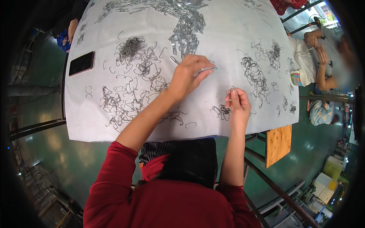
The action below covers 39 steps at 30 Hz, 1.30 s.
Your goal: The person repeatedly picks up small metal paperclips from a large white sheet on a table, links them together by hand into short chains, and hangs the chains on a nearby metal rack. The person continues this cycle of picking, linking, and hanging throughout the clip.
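Note:
My left hand point(187, 75) is closed around a slim shiny metal piece point(206, 70) that sticks out between thumb and fingers. It hovers at the near end of a heap of similar long metal pieces point(186, 32), and a few loose ones lie by the fingers. Further right and nearer to me, my right hand point(239, 103) is pinched, with what looks like a small bent wire point(232, 88) at the fingertips. Just left of that hand sits a small cluster of bent wire hooks point(222, 111). My fingers hide most of what each hand grips.
Bent wires lie in a dense pile point(130, 48), a left spread point(125, 99) and a right group point(255, 76) on the white-covered table point(205, 125). A phone point(82, 64) rests at the left edge, a paper tub point(298, 77) at the right. Other people sit around; a wooden stool point(278, 146) stands right.

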{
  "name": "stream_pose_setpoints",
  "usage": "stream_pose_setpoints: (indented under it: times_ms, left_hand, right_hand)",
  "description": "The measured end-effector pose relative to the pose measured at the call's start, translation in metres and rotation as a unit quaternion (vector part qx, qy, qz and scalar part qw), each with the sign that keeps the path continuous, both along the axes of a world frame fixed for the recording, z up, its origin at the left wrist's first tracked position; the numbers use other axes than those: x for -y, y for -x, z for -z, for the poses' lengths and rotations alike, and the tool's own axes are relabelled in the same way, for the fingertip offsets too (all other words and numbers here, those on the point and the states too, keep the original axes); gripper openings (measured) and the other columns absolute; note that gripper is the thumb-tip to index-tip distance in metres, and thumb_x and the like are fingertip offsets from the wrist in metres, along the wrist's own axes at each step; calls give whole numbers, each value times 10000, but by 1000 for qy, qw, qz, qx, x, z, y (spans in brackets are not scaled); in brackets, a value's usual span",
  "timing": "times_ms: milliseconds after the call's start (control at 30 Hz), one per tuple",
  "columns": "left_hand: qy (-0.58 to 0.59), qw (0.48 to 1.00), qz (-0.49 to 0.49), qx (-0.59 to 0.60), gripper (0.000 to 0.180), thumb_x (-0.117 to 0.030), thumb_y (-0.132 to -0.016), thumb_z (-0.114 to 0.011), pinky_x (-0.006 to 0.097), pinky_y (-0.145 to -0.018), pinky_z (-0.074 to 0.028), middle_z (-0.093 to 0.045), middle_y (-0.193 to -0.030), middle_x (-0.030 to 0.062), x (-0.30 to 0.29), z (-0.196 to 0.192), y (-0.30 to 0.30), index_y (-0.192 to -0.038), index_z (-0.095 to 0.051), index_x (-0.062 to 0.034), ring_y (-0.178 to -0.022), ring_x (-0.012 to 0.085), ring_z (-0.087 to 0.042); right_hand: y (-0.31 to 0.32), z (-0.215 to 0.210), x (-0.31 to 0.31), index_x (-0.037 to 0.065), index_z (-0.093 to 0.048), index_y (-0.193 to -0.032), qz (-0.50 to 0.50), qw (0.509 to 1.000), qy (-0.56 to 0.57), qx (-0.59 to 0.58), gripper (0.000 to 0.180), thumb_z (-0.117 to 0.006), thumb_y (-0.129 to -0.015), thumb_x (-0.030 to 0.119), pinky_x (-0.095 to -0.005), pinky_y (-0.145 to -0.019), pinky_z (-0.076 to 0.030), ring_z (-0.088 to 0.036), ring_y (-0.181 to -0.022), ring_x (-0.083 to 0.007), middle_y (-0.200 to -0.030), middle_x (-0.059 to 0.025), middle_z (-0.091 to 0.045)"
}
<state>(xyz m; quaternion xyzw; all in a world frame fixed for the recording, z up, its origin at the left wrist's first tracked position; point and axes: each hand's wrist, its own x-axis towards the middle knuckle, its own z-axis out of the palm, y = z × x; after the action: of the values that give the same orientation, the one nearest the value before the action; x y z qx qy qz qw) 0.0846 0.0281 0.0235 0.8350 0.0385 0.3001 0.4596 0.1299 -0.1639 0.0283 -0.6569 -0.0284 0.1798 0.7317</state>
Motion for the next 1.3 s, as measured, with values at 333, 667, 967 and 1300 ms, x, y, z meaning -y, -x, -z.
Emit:
stream_pose_setpoints:
  times_ms: [333, 667, 967, 1300]
  left_hand:
    - [849, 431, 301, 50, 258, -222, -1008, -353, 236, -509, -297, -348, -589, -35, 46, -21, 68, -804, -463, -111, -544, 97, -329]
    - [478, 873, 43, -92, 236, -275, -946, -508, 282, -600, -416, -514, -689, 21, 20, -1, 67, -887, -579, -57, -640, 151, -482]
    - [-314, 928, -159, -125, 154, -182, -769, -699, 379, -726, -505, -637, -851, 103, -35, 69, -19, -862, -705, -59, -851, 279, -607]
    - [389, 791, -468, -60, 200, -123, -851, -654, 256, -484, -538, -682, -742, 134, -365, 49, 49, -898, -675, 71, -557, 180, -658]
  right_hand:
    - [51, -17, 16, 2, -568, -946, -44, 997, -57, -2, 99, -560, -941, 101, -225, -533, -429, -554, -660, -104, -871, -77, -614]
    - [69, -10, 44, 1, -570, -948, -61, 997, -42, 5, 109, -573, -935, 110, -222, -538, -431, -559, -664, -103, -863, -76, -614]
    - [70, -7, 39, 3, -567, -965, -73, 997, 8, 9, 97, -568, -930, 93, -222, -550, -437, -549, -644, -98, -846, -78, -619]
    - [44, -7, 15, 19, -545, -896, -109, 993, 39, 13, 93, -563, -933, 102, -220, -550, -424, -524, -628, -91, -802, -56, -592]
